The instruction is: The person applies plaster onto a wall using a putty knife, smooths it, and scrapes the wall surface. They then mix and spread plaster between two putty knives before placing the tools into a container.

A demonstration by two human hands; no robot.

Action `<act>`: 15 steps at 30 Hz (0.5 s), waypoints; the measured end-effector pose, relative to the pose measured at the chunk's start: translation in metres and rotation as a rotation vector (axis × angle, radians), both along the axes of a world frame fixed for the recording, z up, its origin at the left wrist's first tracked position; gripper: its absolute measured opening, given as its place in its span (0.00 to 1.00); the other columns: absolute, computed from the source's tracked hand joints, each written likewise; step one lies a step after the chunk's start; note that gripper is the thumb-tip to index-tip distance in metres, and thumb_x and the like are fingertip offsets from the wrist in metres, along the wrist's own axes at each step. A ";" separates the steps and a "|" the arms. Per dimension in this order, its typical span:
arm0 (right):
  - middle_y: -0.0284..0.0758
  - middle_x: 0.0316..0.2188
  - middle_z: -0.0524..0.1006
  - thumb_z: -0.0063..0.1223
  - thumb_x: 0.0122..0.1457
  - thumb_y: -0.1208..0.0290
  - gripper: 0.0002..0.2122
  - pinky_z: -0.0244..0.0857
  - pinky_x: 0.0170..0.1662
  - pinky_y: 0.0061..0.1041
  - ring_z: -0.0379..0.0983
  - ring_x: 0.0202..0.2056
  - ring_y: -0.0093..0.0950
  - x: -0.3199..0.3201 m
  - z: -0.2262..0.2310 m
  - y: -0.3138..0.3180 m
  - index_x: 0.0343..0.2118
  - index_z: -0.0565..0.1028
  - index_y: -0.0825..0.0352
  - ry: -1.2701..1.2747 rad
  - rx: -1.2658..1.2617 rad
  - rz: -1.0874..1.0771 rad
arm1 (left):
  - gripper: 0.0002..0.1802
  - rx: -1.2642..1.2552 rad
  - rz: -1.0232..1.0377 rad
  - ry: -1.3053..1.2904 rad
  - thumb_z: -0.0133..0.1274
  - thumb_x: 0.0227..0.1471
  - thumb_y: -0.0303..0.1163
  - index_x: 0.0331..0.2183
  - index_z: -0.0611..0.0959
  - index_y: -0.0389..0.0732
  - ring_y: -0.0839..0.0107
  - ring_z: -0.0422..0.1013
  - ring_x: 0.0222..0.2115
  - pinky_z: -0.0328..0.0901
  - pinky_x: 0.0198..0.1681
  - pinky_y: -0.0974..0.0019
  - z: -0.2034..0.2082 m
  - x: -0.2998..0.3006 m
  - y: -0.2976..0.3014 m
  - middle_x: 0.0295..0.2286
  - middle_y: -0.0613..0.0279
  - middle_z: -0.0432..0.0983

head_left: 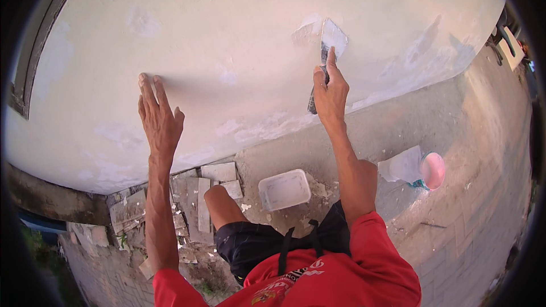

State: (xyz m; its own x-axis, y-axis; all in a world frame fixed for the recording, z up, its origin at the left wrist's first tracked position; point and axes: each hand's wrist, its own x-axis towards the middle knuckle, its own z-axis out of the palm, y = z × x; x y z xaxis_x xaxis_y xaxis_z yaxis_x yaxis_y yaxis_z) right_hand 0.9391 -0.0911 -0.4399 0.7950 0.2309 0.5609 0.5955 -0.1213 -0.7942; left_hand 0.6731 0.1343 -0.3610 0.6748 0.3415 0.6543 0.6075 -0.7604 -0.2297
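Right hand (331, 92): was closed round the putty knife's (334, 38) handle, index finger laid toward the blade.
Blade: sat against or very near the wall (227, 34) — just right of a greyish patch (306, 33).
Blade angle: probably worked best low, with steady finger pressure across the edge.
Left hand (160, 122): was empty and spread, fingertips at the wall — likely useful for balance.
Ground: held a white tub (263, 193) and, farther right, a pink-lined bucket (433, 171).

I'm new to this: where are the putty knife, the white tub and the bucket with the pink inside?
Putty knife (334, 36): head view, on its blade.
White tub (283, 179): head view, on its far inner wall.
Bucket (434, 170): head view, on its pink inside.
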 end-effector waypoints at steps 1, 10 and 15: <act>0.41 0.27 0.71 0.50 0.59 0.77 0.31 0.69 0.29 0.34 0.72 0.26 0.33 -0.010 -0.003 0.010 0.66 0.57 0.67 0.000 -0.002 -0.002 | 0.55 -0.002 -0.002 0.000 0.62 0.41 0.22 0.66 0.51 0.39 0.47 0.45 0.66 0.49 0.64 0.50 0.000 0.000 0.000 0.65 0.39 0.41; 0.39 0.28 0.71 0.52 0.58 0.74 0.31 0.68 0.24 0.32 0.71 0.22 0.30 -0.044 -0.036 -0.020 0.66 0.59 0.63 -0.184 -0.358 0.078 | 0.55 -0.011 -0.003 -0.003 0.62 0.41 0.22 0.66 0.50 0.38 0.47 0.43 0.66 0.48 0.64 0.49 0.000 -0.004 0.005 0.65 0.39 0.40; 0.43 0.27 0.71 0.49 0.60 0.73 0.28 0.67 0.31 0.37 0.71 0.27 0.37 -0.010 0.010 -0.006 0.65 0.60 0.63 -0.068 -0.189 0.044 | 0.51 -0.016 -0.015 -0.007 0.60 0.41 0.22 0.64 0.53 0.33 0.46 0.44 0.66 0.48 0.65 0.48 0.000 0.003 0.000 0.65 0.37 0.40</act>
State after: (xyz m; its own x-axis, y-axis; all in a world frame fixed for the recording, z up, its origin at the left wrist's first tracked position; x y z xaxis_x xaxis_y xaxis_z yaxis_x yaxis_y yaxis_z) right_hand 0.9287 -0.0976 -0.4298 0.7433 0.3710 0.5567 0.6553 -0.2364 -0.7174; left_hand 0.6765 0.1343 -0.3610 0.6752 0.3417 0.6537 0.5978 -0.7727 -0.2135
